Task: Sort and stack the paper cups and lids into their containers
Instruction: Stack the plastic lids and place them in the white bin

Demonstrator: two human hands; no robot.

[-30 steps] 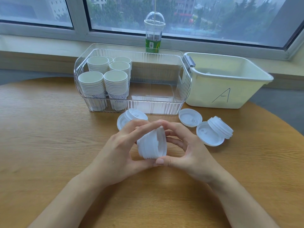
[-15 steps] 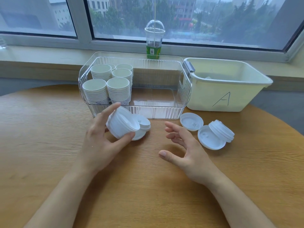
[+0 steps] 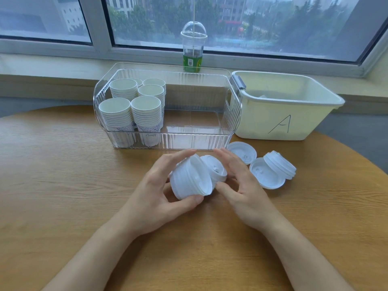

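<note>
1. The left hand (image 3: pixel 155 194) grips a stack of white lids (image 3: pixel 190 179) just above the desk (image 3: pixel 52 175), in front of the clear bin (image 3: pixel 168 139).
2. The right hand (image 3: pixel 243 185), fingers relaxed, touches a smaller lid stack (image 3: pixel 216 170) beside it.

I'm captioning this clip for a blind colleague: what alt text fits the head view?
A left hand grips a stack of white lids above a wooden table, the open right hand beside it. Behind stand a clear bin holding stacked paper cups and a white tub marked A.
</note>
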